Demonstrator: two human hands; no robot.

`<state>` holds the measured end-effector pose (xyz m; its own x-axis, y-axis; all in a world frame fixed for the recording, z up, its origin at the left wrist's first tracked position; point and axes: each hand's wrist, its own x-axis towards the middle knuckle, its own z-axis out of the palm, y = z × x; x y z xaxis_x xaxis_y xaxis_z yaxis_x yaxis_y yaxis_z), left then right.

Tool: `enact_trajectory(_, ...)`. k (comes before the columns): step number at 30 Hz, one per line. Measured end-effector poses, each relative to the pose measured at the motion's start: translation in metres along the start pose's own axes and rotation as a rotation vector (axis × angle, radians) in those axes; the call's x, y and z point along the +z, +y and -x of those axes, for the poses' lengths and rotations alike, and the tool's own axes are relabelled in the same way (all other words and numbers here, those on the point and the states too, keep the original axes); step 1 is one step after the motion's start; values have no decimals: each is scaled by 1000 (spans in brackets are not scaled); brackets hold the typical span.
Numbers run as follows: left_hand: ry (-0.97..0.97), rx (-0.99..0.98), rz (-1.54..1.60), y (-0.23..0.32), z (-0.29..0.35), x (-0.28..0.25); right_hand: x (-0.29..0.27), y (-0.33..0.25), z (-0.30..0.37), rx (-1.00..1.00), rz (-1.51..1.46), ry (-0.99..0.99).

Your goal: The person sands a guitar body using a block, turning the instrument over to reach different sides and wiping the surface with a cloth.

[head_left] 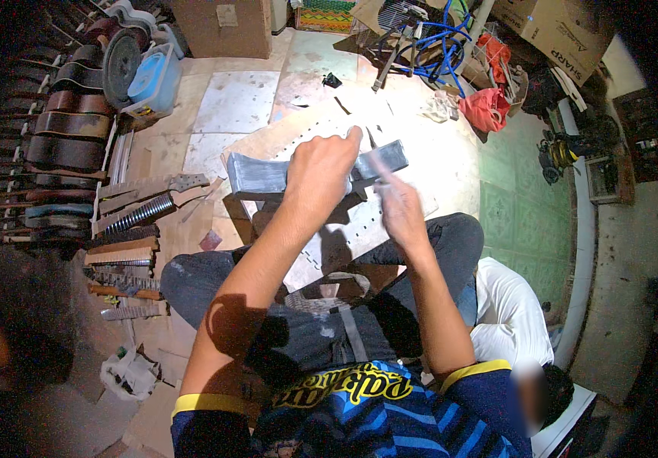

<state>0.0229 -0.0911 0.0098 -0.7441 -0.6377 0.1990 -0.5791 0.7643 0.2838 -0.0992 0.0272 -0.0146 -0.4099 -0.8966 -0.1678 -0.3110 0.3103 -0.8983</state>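
A dark grey, dusty piece with curved sides (256, 177), like the side of a small guitar body, lies crosswise in front of me over my lap. My left hand (317, 164) is closed over its middle, thumb pointing up, the other fingertips hidden behind it. At the piece's right part (391, 158) is my right hand (403, 210), its fingers smeared by motion. Whether it holds anything is too blurred to tell. Beneath the piece is a pale board (329, 248) with rows of small dark marks, partly covered by my arms and shadows.
Guitar bodies (73, 126) line the left side, with several necks (142, 217) on the floor below. A blue tub (153, 76) stands behind them. Blue cables (436, 49) and a red bag (485, 112) lie far right. A person in white (508, 305) is close on my right.
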Motion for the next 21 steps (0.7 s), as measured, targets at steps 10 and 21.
enact_trajectory(10, -5, -3, 29, -7, -7, 0, 14, 16, -23, -421, 125, 277)
enact_trajectory(21, 22, -45, 44, -5, -9, -1, 12, 9, -19, -334, 622, 451)
